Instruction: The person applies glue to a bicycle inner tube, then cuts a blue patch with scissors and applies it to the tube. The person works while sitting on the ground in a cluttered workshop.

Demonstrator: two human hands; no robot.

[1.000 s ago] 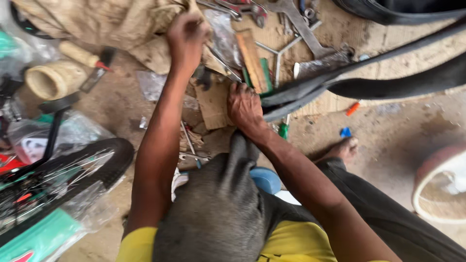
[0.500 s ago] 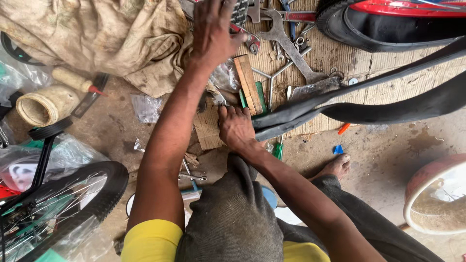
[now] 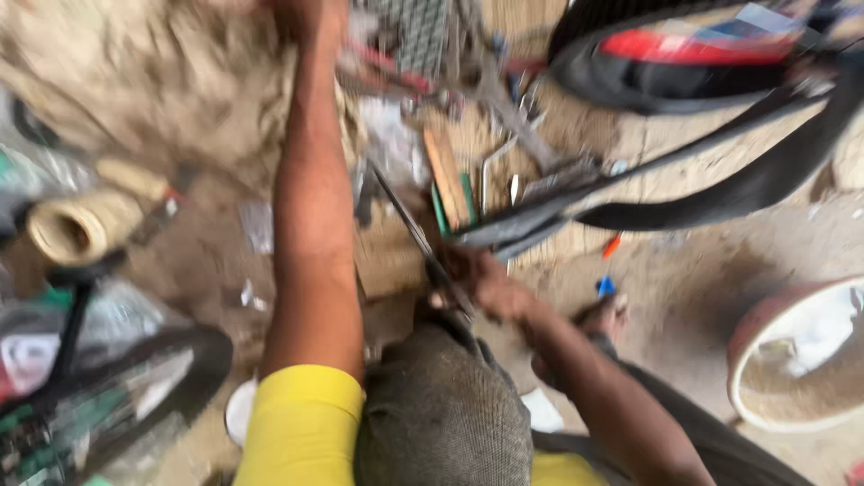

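Note:
The picture is blurred by motion. My right hand (image 3: 486,286) sits just above my grey-clad knee (image 3: 441,405), closed around the lower end of a long thin dark metal tool (image 3: 405,220) that slants up to the left. Close to that hand lies the end of a black rubber inner tube (image 3: 720,193), which runs off to the upper right. My left arm stretches straight up the picture. My left hand (image 3: 310,18) is at the top edge among scattered metal tools, mostly cut off, and its grip is not visible.
A small wooden block (image 3: 447,175) and loose tools lie on the dirt floor. A tan cloth (image 3: 135,81) and a cream pipe piece (image 3: 76,229) are left, a bicycle wheel (image 3: 135,387) lower left. A round basin (image 3: 747,360) stands right, a red-and-black tyre (image 3: 702,54) top right.
My right hand has come off the cardboard patch and now holds a thin dark tool near my knee. My left hand has reached farther up, and the camera view has shifted upward and blurred.

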